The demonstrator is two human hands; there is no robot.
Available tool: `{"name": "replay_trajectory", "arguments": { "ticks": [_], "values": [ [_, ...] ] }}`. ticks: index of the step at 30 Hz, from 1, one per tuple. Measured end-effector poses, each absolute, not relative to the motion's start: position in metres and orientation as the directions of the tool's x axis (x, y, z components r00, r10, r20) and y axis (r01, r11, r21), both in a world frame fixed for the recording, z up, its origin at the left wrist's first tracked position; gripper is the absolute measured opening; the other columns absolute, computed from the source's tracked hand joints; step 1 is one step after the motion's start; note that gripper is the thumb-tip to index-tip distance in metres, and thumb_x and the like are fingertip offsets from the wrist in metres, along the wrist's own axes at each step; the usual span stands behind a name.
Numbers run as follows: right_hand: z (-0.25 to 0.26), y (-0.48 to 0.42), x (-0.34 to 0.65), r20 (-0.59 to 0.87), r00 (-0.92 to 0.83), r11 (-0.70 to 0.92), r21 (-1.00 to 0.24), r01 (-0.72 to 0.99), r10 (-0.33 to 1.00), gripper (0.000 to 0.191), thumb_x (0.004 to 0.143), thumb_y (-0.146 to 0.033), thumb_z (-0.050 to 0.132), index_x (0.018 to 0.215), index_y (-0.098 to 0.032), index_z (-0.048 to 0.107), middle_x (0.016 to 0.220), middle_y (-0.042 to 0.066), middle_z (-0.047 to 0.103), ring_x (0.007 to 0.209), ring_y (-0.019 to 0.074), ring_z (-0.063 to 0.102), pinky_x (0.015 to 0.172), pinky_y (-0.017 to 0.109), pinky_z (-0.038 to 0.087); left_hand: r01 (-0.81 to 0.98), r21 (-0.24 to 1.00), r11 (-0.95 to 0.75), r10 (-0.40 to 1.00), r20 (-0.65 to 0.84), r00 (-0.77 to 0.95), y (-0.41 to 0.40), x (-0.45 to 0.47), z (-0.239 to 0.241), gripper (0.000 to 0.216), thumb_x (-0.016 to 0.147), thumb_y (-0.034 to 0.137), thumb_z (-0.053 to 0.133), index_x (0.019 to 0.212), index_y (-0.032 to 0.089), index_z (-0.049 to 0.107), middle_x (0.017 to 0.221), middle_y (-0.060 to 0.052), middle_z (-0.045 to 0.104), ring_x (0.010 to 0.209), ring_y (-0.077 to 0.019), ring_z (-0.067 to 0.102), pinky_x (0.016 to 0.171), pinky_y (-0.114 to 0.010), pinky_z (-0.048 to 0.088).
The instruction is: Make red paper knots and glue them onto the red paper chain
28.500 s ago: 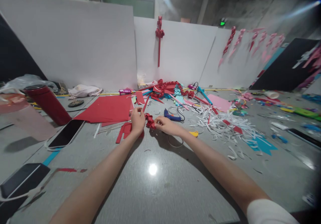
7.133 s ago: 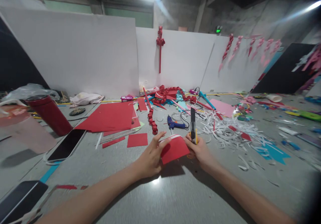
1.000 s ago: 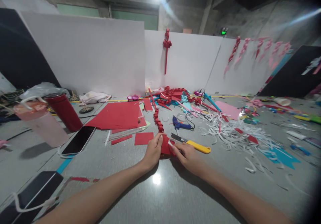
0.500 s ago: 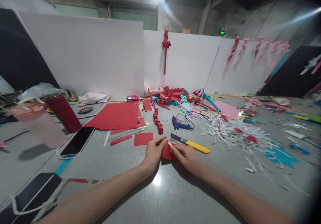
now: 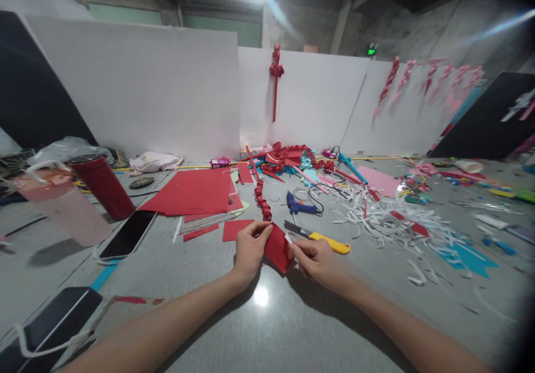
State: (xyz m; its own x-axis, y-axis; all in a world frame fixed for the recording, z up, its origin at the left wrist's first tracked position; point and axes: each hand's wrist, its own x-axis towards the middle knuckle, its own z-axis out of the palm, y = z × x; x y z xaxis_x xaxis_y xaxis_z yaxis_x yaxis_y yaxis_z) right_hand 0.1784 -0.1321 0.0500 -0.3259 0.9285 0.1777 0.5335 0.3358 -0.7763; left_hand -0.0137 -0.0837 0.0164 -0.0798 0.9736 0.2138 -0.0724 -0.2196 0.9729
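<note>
In front of me a small piece of red paper (image 5: 277,250) is held tilted above the grey table. My left hand (image 5: 252,248) pinches its upper left edge between thumb and fingers. At the opposite edge my right hand (image 5: 314,257) is closed, thumb against forefinger, on a short white strip (image 5: 288,238) that lies along the paper. Whether those fingertips also grip the paper is hidden. Just beyond the right hand lies a yellow utility knife (image 5: 330,242) with its blade out. Another red paper rectangle (image 5: 236,230) rests behind my left hand.
A blue glue gun (image 5: 301,204) and a red paper chain (image 5: 263,201) lie ahead. White curled strips (image 5: 382,217) are heaped at right. Large red sheets (image 5: 192,192), a phone (image 5: 127,235), a pink bottle (image 5: 69,211) and a red tumbler (image 5: 103,186) stand or lie at left.
The red paper has tilted up and shows more of its face. My left hand has shifted slightly left, and my right hand slightly right with the white strip.
</note>
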Motion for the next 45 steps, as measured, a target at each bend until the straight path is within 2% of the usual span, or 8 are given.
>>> {"name": "replay_trajectory", "arguments": {
  "ticks": [5,7,10,12,17,21,25,45],
  "values": [
    [0.048,-0.136,0.175,0.121,-0.299,0.272,-0.799,0.537,0.946,0.048,0.106,-0.052,0.043,0.077,-0.020,0.065,0.045,-0.004,0.051,0.037,0.0121,0.046,0.045,0.025,0.030,0.079,0.931,-0.356,0.909,0.364,-0.200,-0.076,-0.025,0.024,0.021,0.094,0.038,0.067,0.097,0.018,0.076,0.096,-0.007,0.076,0.085,-0.0210,0.069,0.078,-0.032,0.052],
    [0.046,-0.135,0.174,0.210,-0.263,0.331,-0.719,0.611,0.942,0.048,0.106,-0.049,0.043,0.074,-0.020,0.064,0.047,-0.003,0.052,0.041,0.0127,0.048,0.048,0.026,0.031,0.163,0.882,-0.443,0.853,0.470,-0.226,-0.077,-0.027,0.028,0.017,0.096,0.035,0.066,0.096,0.020,0.074,0.098,-0.006,0.074,0.090,-0.0207,0.068,0.082,-0.033,0.051],
    [0.045,-0.131,0.177,0.457,-0.139,0.382,-0.499,0.778,0.879,0.046,0.104,-0.042,0.047,0.068,-0.019,0.061,0.055,0.000,0.055,0.050,0.0138,0.048,0.056,0.029,0.031,0.304,0.751,-0.585,0.744,0.647,-0.165,-0.085,-0.027,0.032,0.012,0.096,0.031,0.067,0.094,0.022,0.075,0.095,-0.005,0.071,0.094,-0.0211,0.064,0.088,-0.035,0.049],
    [0.047,-0.130,0.179,0.501,-0.121,0.387,-0.472,0.792,0.857,0.045,0.104,-0.041,0.047,0.066,-0.019,0.059,0.056,0.000,0.054,0.052,0.0137,0.047,0.058,0.029,0.030,0.332,0.688,-0.645,0.712,0.700,-0.066,-0.093,-0.023,0.033,0.010,0.095,0.029,0.069,0.094,0.023,0.077,0.092,-0.004,0.070,0.094,-0.0213,0.062,0.088,-0.036,0.048],
    [0.049,-0.136,0.177,0.255,-0.316,0.398,-0.716,0.573,0.914,0.045,0.104,-0.043,0.047,0.071,-0.019,0.064,0.049,-0.002,0.051,0.047,0.0130,0.046,0.050,0.026,0.030,0.278,0.796,-0.537,0.838,0.540,0.072,-0.104,-0.010,0.029,0.013,0.094,0.027,0.069,0.088,0.021,0.078,0.086,-0.004,0.072,0.085,-0.0201,0.064,0.079,-0.033,0.048],
    [0.045,-0.137,0.174,0.226,-0.285,0.351,-0.767,0.537,0.931,0.046,0.103,-0.045,0.049,0.068,-0.018,0.063,0.047,-0.003,0.049,0.045,0.0121,0.045,0.047,0.025,0.029,0.197,0.880,-0.432,0.901,0.411,0.141,-0.105,-0.006,0.028,0.012,0.091,0.024,0.068,0.089,0.019,0.080,0.087,-0.005,0.073,0.082,-0.0191,0.066,0.074,-0.031,0.048],
    [0.045,-0.133,0.176,0.170,-0.260,0.285,-0.811,0.510,0.951,0.049,0.102,-0.050,0.049,0.069,-0.018,0.063,0.045,-0.003,0.048,0.040,0.0115,0.044,0.044,0.024,0.028,0.169,0.895,-0.413,0.907,0.388,0.163,-0.107,-0.006,0.031,0.014,0.091,0.026,0.069,0.088,0.019,0.081,0.088,-0.006,0.074,0.083,-0.0198,0.066,0.075,-0.031,0.048],
    [0.051,-0.132,0.178,0.268,-0.229,0.352,-0.744,0.569,0.936,0.049,0.101,-0.047,0.050,0.064,-0.018,0.062,0.047,-0.004,0.042,0.045,0.0115,0.040,0.048,0.026,0.027,0.090,0.941,-0.326,0.938,0.309,0.159,-0.110,-0.004,0.035,0.022,0.090,0.036,0.069,0.086,0.018,0.081,0.087,-0.009,0.075,0.080,-0.0217,0.067,0.074,-0.033,0.049]
  ]
}}
